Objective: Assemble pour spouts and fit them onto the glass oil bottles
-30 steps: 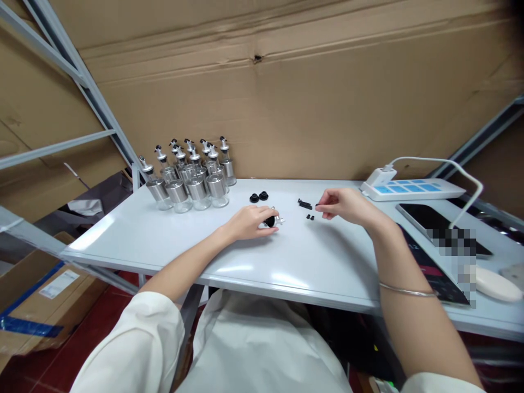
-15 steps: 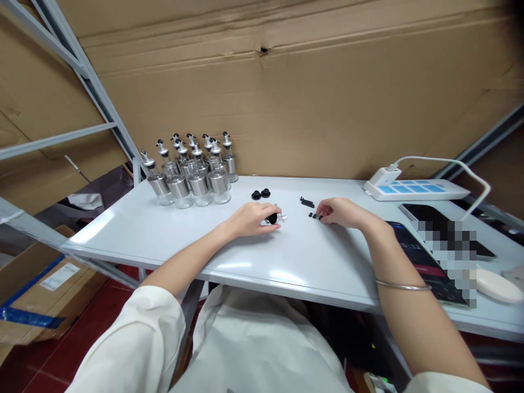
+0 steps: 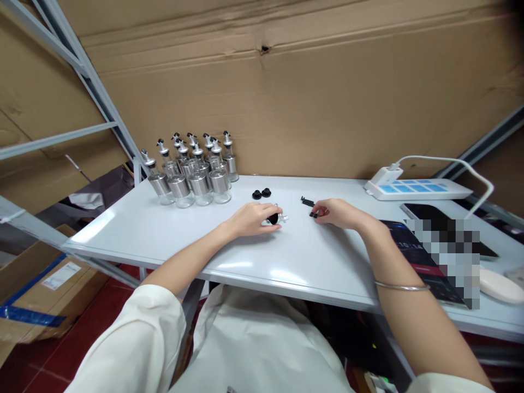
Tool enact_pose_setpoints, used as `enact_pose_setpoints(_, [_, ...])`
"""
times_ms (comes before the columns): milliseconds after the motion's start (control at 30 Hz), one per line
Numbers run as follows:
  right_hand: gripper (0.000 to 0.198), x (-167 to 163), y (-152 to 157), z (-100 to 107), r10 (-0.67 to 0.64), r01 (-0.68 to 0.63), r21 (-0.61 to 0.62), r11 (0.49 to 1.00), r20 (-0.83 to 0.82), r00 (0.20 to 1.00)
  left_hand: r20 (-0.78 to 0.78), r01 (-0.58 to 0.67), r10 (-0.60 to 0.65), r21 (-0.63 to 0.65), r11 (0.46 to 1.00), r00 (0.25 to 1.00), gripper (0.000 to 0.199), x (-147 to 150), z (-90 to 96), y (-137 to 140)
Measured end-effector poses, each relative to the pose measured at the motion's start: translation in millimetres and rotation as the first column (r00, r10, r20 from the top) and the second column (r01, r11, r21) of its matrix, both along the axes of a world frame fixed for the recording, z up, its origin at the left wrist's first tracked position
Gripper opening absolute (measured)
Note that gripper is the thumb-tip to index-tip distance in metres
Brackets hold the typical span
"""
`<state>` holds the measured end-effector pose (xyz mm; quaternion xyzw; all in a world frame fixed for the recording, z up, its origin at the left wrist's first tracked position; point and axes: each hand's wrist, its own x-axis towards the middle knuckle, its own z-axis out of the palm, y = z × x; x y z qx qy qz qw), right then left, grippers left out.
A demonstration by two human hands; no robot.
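Observation:
My left hand [image 3: 256, 219] is closed around a silver pourer head [image 3: 284, 218] with a black round part [image 3: 273, 218] facing out, low over the table. To its right, my right hand [image 3: 333, 212] is pinched at a few small black pieces [image 3: 313, 214] on the tabletop; its fingertips partly cover them. Just behind those fingers lie thin black strips [image 3: 307, 201]. Beyond my left hand sit two round black stoppers [image 3: 261, 194]. At the back left stand several glass bottles with steel sleeves [image 3: 200, 184], many topped with silver and black pourers.
A white power strip [image 3: 426, 189] with a plugged-in charger [image 3: 387, 176] and cable lies at the back right of the white table [image 3: 164, 234]. Two phones, one a dark phone [image 3: 429, 218], and a cream oval object [image 3: 500, 286] are beside my right arm. Cardboard [image 3: 311, 98] walls the back.
My right hand has shifted slightly left, and its fingertips now cover more of the small black pieces. My left hand keeps its hold on the pourer head.

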<state>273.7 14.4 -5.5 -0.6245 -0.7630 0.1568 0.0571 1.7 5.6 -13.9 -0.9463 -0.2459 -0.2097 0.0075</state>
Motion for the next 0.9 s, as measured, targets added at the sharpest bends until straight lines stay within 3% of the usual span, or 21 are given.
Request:
enact_pose_setpoints(167, [0.027, 2.1, -2.4, 5.8, -0.023, 0.022, -0.020, 1.000, -0.037, 0.999, 0.003, -0.002, 0.002, 0.008, 1.000, 1.000, 0.034, -0.6, -0.3, 0.2])
enact_pose_setpoints(267, [0.023, -2.6, -8.8, 15.3, -0.011, 0.029, 0.117, 0.993, -0.153, 0.988, 0.005, -0.003, 0.003, 0.008, 1.000, 1.000, 0.036, -0.7, 0.8, -0.5])
enact_pose_setpoints(333, [0.030, -11.5, -15.6, 22.5, 0.043, 0.016, 0.174, 0.985, -0.330, 0.943, 0.009, -0.001, 0.001, 0.009, 1.000, 1.000, 0.037, -0.4, 1.9, -1.3])
enact_pose_setpoints(433, [0.044, -29.8, -26.3, 29.9, 0.129, -0.138, 0.026, 0.990, -0.552, 0.824, 0.032, 0.003, -0.004, 0.003, 1.000, 0.999, 0.037, 0.1, 2.8, -2.3])
enact_pose_setpoints(600, [0.049, -52.1, -33.3, 25.2, 0.244, -0.377, -0.092, 0.922, -0.617, 0.748, 0.121, -0.029, 0.033, -0.034, 0.999, 0.992, 0.033, 0.5, -1.9, -1.3])
enact_pose_setpoints(767, [0.043, -59.7, -31.8, 15.9, 0.314, -0.446, -0.079, 0.891, -0.603, 0.734, 0.179, -0.031, 0.042, -0.062, 0.998, 0.983, 0.032, 0.9, -5.8, 1.1])
enact_pose_setpoints(900, [0.045, -59.4, -32.7, 16.9, 0.297, -0.446, -0.095, 0.890, -0.620, 0.726, 0.199, 0.006, 0.002, -0.041, 0.999, 0.980, 0.036, 0.0, 0.0, -1.5])
